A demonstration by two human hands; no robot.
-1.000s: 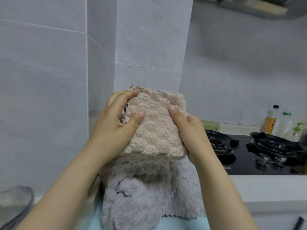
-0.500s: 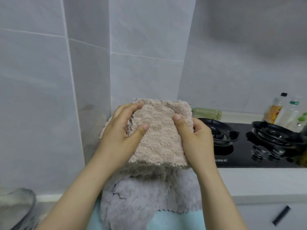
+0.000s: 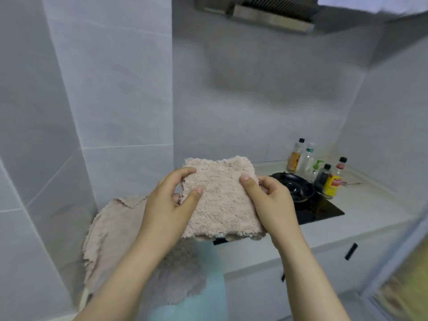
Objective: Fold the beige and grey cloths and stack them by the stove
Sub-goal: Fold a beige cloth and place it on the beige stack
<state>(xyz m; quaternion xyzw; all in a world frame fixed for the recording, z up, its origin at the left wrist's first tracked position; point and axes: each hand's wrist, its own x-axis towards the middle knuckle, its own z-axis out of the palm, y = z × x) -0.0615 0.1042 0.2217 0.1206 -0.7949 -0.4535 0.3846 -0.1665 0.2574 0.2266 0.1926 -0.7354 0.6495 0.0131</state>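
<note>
The light is soft, even and cool; the tiled wall [image 3: 120,89] looks pale blue-grey. A dim shadow lies on the wall under the hood [image 3: 266,12]. The black stove [image 3: 324,214] carries a weak yellowish reflection. The beige cloth [image 3: 222,200] in the middle is the sharpest part, though a little smeared. The wide lens bends the wall lines inward, the bottles [image 3: 301,156] are soft, and the bottom right corner is streaked with blur
</note>
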